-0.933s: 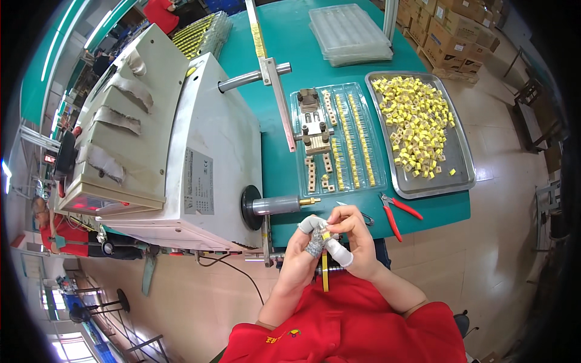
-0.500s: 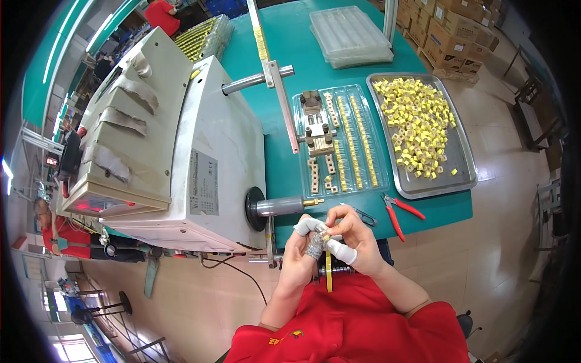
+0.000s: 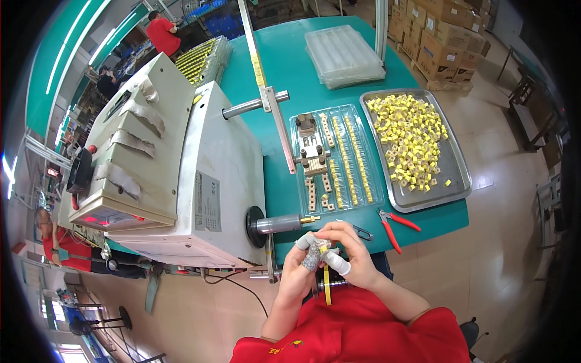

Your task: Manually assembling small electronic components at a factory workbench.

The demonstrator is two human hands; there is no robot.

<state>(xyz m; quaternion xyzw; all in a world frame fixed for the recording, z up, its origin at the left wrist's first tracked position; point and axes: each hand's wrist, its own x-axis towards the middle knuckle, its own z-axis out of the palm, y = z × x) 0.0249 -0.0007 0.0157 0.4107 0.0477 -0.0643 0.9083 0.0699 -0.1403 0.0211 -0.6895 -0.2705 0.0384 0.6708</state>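
Close to my body, in front of the machine's spindle, my two hands meet fingertip to fingertip. My left hand pinches a small yellow-wrapped piece, its thumb and finger covered with grey and white wraps. My right hand is closed on the same piece from the other side, with a white wrap on its thumb. Fingers hide most of the piece. Just below the hands hangs a narrow yellow tape strip; I cannot tell whether it joins the piece.
A white machine stands left on the green table. Beyond my hands lie a clear plastic tray with rows of yellow parts, a clamp fixture, a metal tray of loose yellow pieces, red-handled cutters and stacked clear trays.
My right fingers have curled over and drawn in closer to the left hand around the small piece. The whole view has shifted slightly, so the table sits lower in it.
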